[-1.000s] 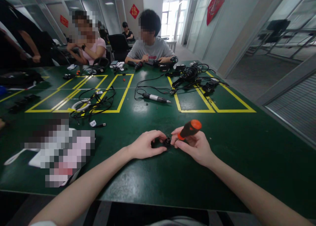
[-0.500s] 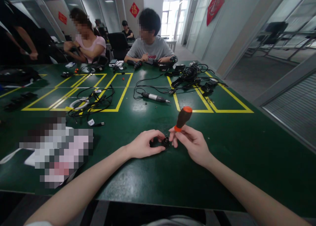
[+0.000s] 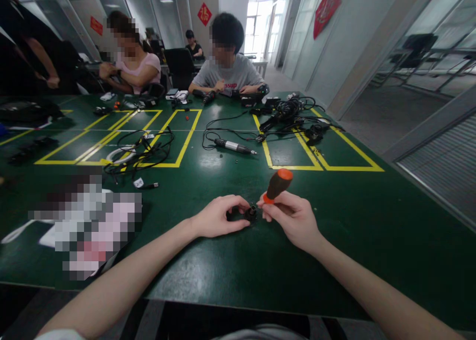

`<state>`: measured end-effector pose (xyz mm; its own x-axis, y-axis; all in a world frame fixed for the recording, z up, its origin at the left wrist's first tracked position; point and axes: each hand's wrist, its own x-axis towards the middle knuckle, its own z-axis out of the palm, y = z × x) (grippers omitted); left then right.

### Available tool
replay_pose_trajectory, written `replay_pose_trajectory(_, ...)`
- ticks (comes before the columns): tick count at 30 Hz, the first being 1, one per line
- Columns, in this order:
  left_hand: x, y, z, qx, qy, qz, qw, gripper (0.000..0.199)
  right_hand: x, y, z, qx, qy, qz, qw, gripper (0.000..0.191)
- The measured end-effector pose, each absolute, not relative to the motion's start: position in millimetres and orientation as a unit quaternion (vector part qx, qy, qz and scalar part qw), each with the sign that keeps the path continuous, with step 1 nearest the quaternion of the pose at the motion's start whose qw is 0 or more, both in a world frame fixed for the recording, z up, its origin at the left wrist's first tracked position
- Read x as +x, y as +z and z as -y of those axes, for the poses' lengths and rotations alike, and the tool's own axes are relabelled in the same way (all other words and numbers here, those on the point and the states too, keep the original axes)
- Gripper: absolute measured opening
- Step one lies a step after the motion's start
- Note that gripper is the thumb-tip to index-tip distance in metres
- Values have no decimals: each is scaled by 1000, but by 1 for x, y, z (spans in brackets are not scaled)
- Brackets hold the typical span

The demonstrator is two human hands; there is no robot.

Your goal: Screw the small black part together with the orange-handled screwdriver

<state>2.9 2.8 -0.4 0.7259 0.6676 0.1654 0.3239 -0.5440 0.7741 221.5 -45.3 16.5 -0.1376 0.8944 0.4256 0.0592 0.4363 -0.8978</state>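
My left hand rests on the green table, thumb and fingers closed around a small round black part with a metal-looking piece standing up in its middle. To the right of that part, my right hand grips a screwdriver with a dark handle and orange ends. Its handle points up and tilts to the right. The screwdriver's lower end is hidden by my fingers, so I cannot tell whether it touches the part.
A pen-shaped electric screwdriver lies ahead on the green table. Black cables pile up at the far right, and more cables lie on the left. A blurred-out pink and white item is near my left arm. People sit across the table.
My right hand has shifted slightly right, and the screwdriver handle has dropped and leans further right. My left hand stays on the black part.
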Motion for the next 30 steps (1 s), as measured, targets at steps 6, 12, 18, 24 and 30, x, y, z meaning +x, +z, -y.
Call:
replay_pose_trajectory(6,4,-2,-3,848,223,-295,379,27,223,14,46,-340,444,640,526,31)
replay_pose_trajectory(12,4,-3,-3,848,227,-294,379,28,225,9,49,-344,445,630,536,24)
replay_pose_trajectory(18,5,-1,-3,846,226,-292,385,28,224,12,47,-363,434,640,521,27)
replay_pose_trajectory(24,4,-1,-3,849,229,-286,380,28,224,10,46,-342,478,626,512,31)
replay_pose_trajectory(30,4,-3,-4,849,229,-289,379,27,223,3,47,-339,472,622,525,29)
